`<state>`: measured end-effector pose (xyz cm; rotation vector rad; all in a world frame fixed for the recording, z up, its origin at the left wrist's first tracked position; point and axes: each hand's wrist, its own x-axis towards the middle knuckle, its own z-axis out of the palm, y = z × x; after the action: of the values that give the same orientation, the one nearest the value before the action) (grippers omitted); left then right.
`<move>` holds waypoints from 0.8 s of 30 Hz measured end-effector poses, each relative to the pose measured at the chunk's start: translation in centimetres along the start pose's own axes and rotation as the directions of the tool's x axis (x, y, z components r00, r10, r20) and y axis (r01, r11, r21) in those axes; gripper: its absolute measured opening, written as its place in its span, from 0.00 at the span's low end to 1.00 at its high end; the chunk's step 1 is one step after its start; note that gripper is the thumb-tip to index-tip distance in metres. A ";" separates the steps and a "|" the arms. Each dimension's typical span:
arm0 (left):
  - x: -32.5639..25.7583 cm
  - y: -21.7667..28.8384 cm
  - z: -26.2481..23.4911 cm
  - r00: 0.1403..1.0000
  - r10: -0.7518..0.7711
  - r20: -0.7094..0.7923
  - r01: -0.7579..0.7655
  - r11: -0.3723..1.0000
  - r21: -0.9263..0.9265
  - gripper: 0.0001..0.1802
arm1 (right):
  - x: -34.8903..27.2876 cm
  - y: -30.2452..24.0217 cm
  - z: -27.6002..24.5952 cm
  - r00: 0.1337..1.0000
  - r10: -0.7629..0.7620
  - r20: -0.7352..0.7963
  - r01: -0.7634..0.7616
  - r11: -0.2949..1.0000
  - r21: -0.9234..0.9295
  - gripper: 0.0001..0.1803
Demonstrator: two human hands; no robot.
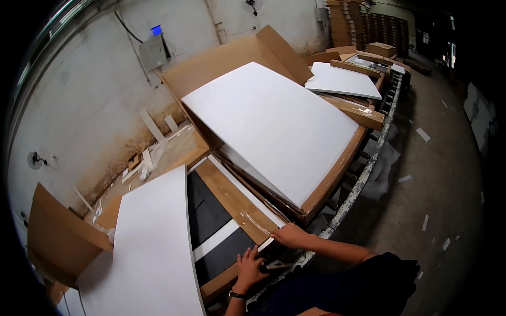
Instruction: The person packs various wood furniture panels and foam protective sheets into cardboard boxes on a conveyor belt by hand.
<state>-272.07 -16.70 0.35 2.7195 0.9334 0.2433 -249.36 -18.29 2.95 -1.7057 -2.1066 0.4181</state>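
A long brown cardboard strip point(234, 203) with shiny clear tape near its end lies across an open carton of dark grey panels point(205, 210). My right hand point(290, 235) is closed on the near end of this strip, at the carton's corner. Just left of it, my left hand point(250, 269) rests on the carton's near edge with fingers spread. It has a black band at the wrist. A small dark object point(268, 267) shows beside its thumb; whether it is held I cannot tell. A large white foam sheet point(147, 247) lies left of the panels.
Ahead stands another open carton with a big white sheet point(274, 126) tilted on top. More cartons and a white sheet point(345, 80) follow along the roller conveyor point(363, 176). Scraps litter the floor point(437, 174) at right. A raised cardboard flap point(63, 231) stands at left.
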 end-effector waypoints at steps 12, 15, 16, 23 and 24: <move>-0.2 3.6 -1.5 0.999 -0.046 -0.029 0.044 0.998 -0.055 0.20 | 9.5 3.0 2.2 0.789 -0.096 0.607 0.325 0.903 -0.281 0.55; -0.8 4.4 -1.1 0.998 -0.051 -0.030 0.050 0.998 -0.032 0.20 | 9.6 3.4 1.5 0.739 -0.076 0.669 0.321 0.913 -0.250 0.55; -0.8 4.4 -1.0 0.997 -0.066 -0.027 0.066 0.997 -0.030 0.19 | 9.7 4.0 1.7 0.739 -0.100 0.666 0.339 0.910 -0.240 0.52; -1.4 4.2 -1.2 0.999 -0.031 -0.021 0.029 0.996 -0.087 0.19 | 9.4 5.6 3.9 0.759 -0.183 0.625 0.367 0.913 -0.179 0.45; -1.3 3.8 -1.0 0.999 -0.035 -0.014 0.034 0.995 -0.094 0.19 | 9.5 5.4 3.9 0.754 -0.183 0.631 0.365 0.915 -0.171 0.45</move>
<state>-271.13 -20.19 2.26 2.6177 0.9479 0.2937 -248.34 -7.82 -1.89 -1.4787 -2.9714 0.6641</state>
